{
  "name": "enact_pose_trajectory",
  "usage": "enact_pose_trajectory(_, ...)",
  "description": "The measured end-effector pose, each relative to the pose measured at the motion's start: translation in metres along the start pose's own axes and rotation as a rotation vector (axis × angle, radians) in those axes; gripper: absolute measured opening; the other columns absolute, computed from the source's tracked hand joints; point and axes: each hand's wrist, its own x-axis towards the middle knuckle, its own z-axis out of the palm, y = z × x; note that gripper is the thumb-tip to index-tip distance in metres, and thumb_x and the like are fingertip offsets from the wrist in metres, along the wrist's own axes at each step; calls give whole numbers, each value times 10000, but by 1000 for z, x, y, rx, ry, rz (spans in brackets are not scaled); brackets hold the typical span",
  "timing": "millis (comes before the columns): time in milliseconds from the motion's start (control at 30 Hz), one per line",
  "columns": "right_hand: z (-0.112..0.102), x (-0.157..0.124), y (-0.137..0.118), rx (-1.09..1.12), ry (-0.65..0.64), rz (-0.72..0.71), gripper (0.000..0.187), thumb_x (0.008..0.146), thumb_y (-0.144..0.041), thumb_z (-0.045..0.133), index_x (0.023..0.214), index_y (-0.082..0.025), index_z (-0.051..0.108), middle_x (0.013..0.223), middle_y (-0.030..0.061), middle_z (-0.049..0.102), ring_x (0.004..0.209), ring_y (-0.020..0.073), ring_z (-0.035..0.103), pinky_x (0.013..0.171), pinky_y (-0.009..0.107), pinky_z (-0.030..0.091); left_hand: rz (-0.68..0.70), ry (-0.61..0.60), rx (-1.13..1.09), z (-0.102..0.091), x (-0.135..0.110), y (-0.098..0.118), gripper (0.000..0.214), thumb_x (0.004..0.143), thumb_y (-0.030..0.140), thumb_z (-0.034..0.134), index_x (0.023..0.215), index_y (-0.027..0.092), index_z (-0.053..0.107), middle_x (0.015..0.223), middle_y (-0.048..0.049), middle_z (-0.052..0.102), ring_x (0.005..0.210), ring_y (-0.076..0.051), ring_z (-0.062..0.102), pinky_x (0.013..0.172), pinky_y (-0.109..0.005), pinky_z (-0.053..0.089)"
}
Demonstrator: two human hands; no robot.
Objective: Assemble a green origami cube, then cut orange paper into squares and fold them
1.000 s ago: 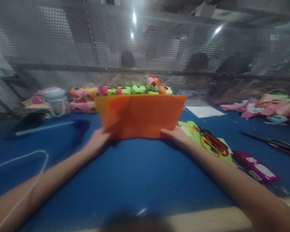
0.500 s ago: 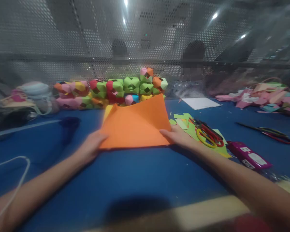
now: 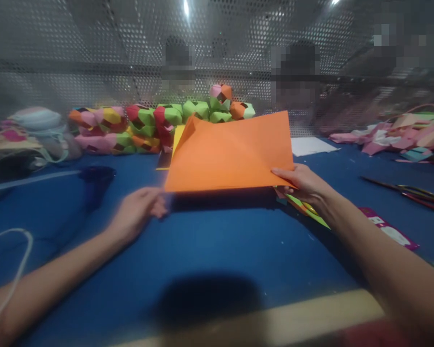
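Note:
An orange sheet of paper [image 3: 227, 156] is held up above the blue table, its upper left corner bent up and a crease running across it. My right hand [image 3: 304, 183] grips its lower right corner, thumb on top and fingers underneath. Beside the lower left corner is my left hand [image 3: 139, 209], blurred by motion, its thumb and curled fingers apart with no paper between them. Yellow paper [image 3: 178, 137] shows behind the orange sheet's left edge.
Folded paper shapes [image 3: 141, 123] stand stacked along the perforated screen. A blue tool [image 3: 96, 185] lies left. On the right are scissors [image 3: 408, 190], a purple packet [image 3: 390, 229], a white sheet [image 3: 313, 146] and a pile of pink paper pieces [image 3: 394, 135]. Green scraps [image 3: 316, 217] lie beneath my right arm.
The orange sheet has moved right and up in view with my right hand, now covering most of the green scraps. My left hand has come off its left corner.

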Motion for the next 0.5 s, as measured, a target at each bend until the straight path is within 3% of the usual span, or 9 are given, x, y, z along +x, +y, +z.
enact_pose_trajectory(167, 4, -6, 6, -15, -4, 36, 345, 549, -338, 874, 679, -171, 601, 553, -15, 570, 347, 29, 353, 308, 193, 300, -4, 32, -106, 4, 4, 1, 91, 765, 210, 690, 750, 141, 632, 644, -33, 666, 527, -122, 624, 484, -201, 501)
enact_pose_trajectory(300, 9, -10, 14, -88, -3, 76, 310, 565, -356, 850, 725, -177, 654, 600, 9, 620, 365, 65, 421, 291, 204, 316, 15, -116, -188, 15, 8, 5, 168, 725, 277, 732, 833, 175, 654, 800, -54, 719, 721, -185, 692, 613, -254, 550)
enact_pose_trajectory(367, 11, -11, 17, -135, -14, 110, 303, 589, -356, 834, 791, -182, 690, 643, 30, 664, 388, 98, 482, 301, 223, 360, 38, -150, -178, 21, 11, 5, 260, 671, 224, 770, 905, 178, 667, 841, -59, 728, 771, -206, 696, 684, -289, 565)
enact_pose_trajectory(500, 13, -12, 25, -154, -78, 128, 250, 638, -328, 803, 838, -201, 722, 719, 46, 719, 523, 165, 624, 410, 262, 501, 7, -23, -208, 23, 20, 4, 291, 641, 92, 726, 911, 174, 656, 789, -33, 714, 687, -183, 679, 711, -327, 579)
